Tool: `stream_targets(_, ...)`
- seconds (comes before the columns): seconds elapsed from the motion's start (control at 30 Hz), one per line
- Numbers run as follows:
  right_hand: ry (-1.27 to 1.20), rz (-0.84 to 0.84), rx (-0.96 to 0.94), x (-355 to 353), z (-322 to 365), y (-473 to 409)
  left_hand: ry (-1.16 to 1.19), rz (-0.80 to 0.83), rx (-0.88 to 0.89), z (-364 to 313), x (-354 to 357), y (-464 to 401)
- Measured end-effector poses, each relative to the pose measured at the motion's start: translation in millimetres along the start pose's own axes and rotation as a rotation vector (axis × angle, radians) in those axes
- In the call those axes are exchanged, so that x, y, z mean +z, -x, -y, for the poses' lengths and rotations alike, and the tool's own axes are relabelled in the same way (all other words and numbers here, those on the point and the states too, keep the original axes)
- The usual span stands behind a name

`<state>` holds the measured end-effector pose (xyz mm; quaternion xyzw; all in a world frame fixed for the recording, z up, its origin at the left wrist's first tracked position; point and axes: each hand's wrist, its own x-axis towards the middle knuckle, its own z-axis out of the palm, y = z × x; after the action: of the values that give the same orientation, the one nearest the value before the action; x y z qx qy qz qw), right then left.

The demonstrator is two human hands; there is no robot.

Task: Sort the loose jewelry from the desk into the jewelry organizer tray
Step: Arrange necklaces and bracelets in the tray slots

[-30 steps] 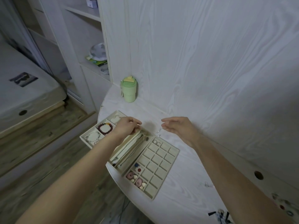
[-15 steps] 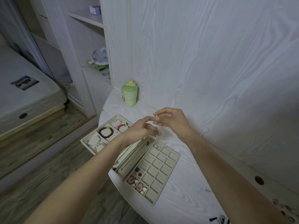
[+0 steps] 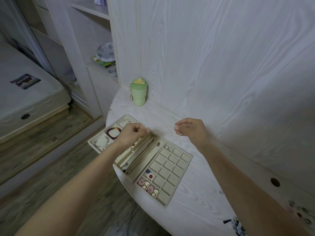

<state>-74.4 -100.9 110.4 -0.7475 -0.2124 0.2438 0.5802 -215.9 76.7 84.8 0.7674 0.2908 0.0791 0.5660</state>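
Both hands, left hand (image 3: 134, 134) and right hand (image 3: 189, 129), pinch a thin chain (image 3: 154, 128) taut above the organizer tray (image 3: 187, 156); next, I judge, lower it into the long slots at 6 o'clock.

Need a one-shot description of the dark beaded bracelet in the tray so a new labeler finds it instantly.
Start at the beige organizer tray on the white desk. Go to its far-left block of large square compartments, just left of the left hand. The bracelet is the ring of dark red beads with a few bright coloured ones; its neighbours are pale or silver.
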Motion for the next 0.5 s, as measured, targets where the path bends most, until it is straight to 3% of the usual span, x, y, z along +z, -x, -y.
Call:
stream_targets(0.17, 0.24, 0.034, -0.037, 14, -20, -3, 0.044, -0.083, 0.002, 16, -7, 0)
stream_targets(0.33, 0.377, -0.035, -0.047, 27, -35, -1, -0.006, -0.096, -0.043, 28, -14, 3)
stream_targets(0.5, 0.185, -0.008, 0.083, 37, -44, 1, -0.095, -0.102, -0.049, 39, -23, 5)
